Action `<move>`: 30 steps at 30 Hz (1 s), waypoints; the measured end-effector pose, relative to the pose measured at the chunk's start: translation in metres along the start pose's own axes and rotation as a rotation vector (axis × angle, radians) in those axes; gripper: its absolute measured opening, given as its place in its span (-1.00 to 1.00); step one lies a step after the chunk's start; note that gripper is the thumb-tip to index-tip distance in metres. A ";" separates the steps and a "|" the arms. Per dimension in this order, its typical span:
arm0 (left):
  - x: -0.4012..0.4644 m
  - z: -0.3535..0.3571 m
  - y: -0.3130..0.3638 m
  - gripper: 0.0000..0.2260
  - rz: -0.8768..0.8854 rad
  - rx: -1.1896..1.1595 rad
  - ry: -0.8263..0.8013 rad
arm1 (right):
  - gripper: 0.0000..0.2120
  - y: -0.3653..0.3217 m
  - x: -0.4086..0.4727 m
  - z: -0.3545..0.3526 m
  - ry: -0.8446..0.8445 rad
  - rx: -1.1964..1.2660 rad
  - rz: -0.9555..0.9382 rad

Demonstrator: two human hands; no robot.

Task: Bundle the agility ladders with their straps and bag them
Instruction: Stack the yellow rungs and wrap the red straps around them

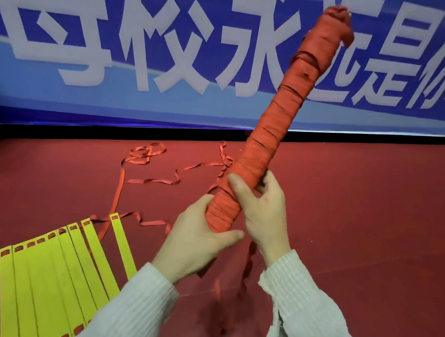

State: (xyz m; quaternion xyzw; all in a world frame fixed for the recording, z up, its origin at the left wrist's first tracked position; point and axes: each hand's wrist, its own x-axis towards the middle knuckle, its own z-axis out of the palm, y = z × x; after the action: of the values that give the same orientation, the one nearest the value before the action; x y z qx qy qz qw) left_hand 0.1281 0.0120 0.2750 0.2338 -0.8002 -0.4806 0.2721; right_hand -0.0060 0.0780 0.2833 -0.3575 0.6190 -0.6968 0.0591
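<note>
Red floor [357, 217] below a blue banner [145, 44], open to the right. Strap-wound ladder bundle [273, 135] raised slantwise, lower end grasped by left hand [198, 240] and right hand [263, 208], both grips clenched round it; stiff core, soft and probably light. Loose strap [149, 181] and yellow rungs [59, 267] on the floor at left, a snag risk.

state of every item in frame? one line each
wrapped ladder bundle: fully strap-wound, held tilted off the floor
left hand: grips bundle's lower end
right hand: grips bundle just above
yellow ladder: unbundled, rungs fanned on floor
loose orange strap: tangled, slack on floor
</note>
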 end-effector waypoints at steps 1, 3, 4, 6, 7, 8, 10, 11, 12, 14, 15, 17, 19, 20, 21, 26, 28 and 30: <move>-0.003 0.006 0.002 -0.67 -0.007 -0.168 -0.033 | -0.51 0.000 -0.001 -0.003 -0.029 0.083 -0.010; -0.011 0.009 0.007 -0.72 -0.134 -0.672 -0.212 | -0.33 -0.005 -0.005 -0.004 -0.189 0.330 0.038; -0.012 0.007 0.006 -0.69 -0.185 -0.895 -0.335 | -0.23 -0.010 -0.008 -0.002 -0.276 0.423 0.077; -0.010 0.001 -0.002 -0.63 -0.191 -1.227 -0.663 | -0.19 -0.018 -0.013 0.003 -0.406 0.449 0.130; -0.007 -0.001 -0.007 -0.66 -0.165 -1.334 -0.821 | -0.24 -0.020 -0.013 0.003 -0.446 0.425 0.145; -0.004 0.000 -0.010 -0.68 -0.154 -1.391 -0.914 | -0.32 -0.019 -0.011 0.003 -0.486 0.408 0.152; -0.006 0.001 -0.009 -0.68 -0.187 -1.395 -0.959 | -0.48 -0.020 -0.008 0.000 -0.521 0.406 0.145; -0.009 -0.001 -0.007 -0.67 -0.218 -1.354 -0.945 | -0.54 -0.021 -0.006 -0.001 -0.493 0.385 0.129; -0.010 -0.007 -0.006 -0.65 -0.252 -1.266 -0.850 | -0.60 -0.023 -0.005 0.000 -0.437 0.358 0.108; -0.006 -0.022 -0.001 -0.59 -0.245 -0.841 -0.482 | -0.61 -0.029 -0.004 0.002 -0.266 0.212 0.049; -0.002 -0.026 -0.001 -0.54 -0.202 -0.515 -0.319 | -0.56 -0.029 -0.003 0.004 -0.157 0.044 0.035; 0.002 -0.023 0.001 -0.45 -0.095 0.134 -0.086 | -0.48 -0.025 -0.004 0.005 0.017 -0.293 0.041; 0.001 -0.003 -0.001 -0.56 -0.025 0.270 0.012 | -0.43 -0.018 -0.005 0.003 0.022 -0.242 0.070; -0.002 0.004 -0.002 -0.65 -0.028 0.062 -0.046 | -0.42 -0.015 -0.005 0.000 -0.049 -0.033 0.084; -0.006 0.008 0.001 -0.70 -0.071 -0.257 -0.168 | -0.42 -0.013 -0.006 -0.002 -0.162 0.215 0.102; -0.010 0.002 0.009 -0.61 -0.272 -0.838 -0.437 | -0.63 -0.017 -0.005 -0.008 -0.281 0.240 0.137; -0.001 0.002 0.006 -0.51 -0.161 -0.358 -0.213 | -0.52 -0.015 0.000 -0.004 -0.110 -0.069 0.113; 0.000 0.004 0.005 -0.45 -0.030 -0.110 -0.073 | -0.47 -0.012 0.000 -0.003 -0.062 -0.117 0.106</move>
State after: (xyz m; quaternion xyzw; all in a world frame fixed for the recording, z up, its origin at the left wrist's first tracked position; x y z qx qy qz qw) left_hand 0.1246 0.0163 0.2775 0.2129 -0.7785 -0.5360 0.2478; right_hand -0.0032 0.0834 0.2946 -0.3486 0.6744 -0.6440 0.0941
